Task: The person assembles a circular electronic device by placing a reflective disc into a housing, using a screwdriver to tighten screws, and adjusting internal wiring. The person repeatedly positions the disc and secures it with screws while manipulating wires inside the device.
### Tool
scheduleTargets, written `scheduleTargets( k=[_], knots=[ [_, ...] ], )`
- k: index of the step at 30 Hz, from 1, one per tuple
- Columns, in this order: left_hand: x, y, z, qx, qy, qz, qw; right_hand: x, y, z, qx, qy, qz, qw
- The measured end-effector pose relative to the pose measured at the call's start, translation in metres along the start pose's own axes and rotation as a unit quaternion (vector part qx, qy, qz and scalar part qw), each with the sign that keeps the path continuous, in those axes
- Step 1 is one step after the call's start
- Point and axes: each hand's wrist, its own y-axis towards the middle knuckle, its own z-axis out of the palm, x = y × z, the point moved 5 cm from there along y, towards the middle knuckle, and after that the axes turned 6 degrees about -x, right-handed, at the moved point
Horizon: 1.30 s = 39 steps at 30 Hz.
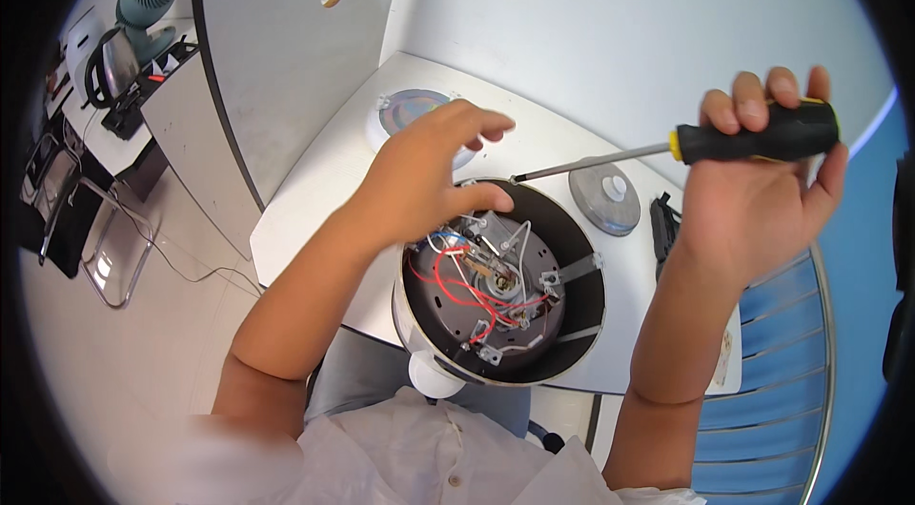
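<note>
Watching the head view, I see the right hand [739, 191] loosely closed round 1 screwdriver [691, 144], its tip near the rim of the wired pot [586, 300]; above that rim, the left hand [419, 171] seems empty, thumb and fingers parted

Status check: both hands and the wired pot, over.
Right hand gripping screwdriver. Left hand open, no tool. Pot open, wires exposed. Left hand partly blocking view.

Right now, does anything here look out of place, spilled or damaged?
The round appliance in front of you looks odd: it's open, exposing loosely looped red wires a cover would normally hide. No spill or clear damage shows.
</note>
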Motion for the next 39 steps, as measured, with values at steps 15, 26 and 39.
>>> scheduleTargets(
  k=[15, 26, 39],
  knots=[
    [0.113, -0.027, 0.035, 0.12, -0.44, -0.095, 0.885, -0.092, 0.04, -0.007, 0.042, -0.055, 0.119, 0.99],
    [0.111, -0.029, 0.04, 0.14, -0.425, -0.077, 0.891, -0.096, 0.053, -0.018, 0.088, -0.058, 0.187, 0.977],
    [0.111, -0.031, 0.041, 0.133, -0.421, -0.07, 0.894, -0.107, 0.054, 0.005, 0.161, -0.087, 0.227, 0.956]
  ],
)
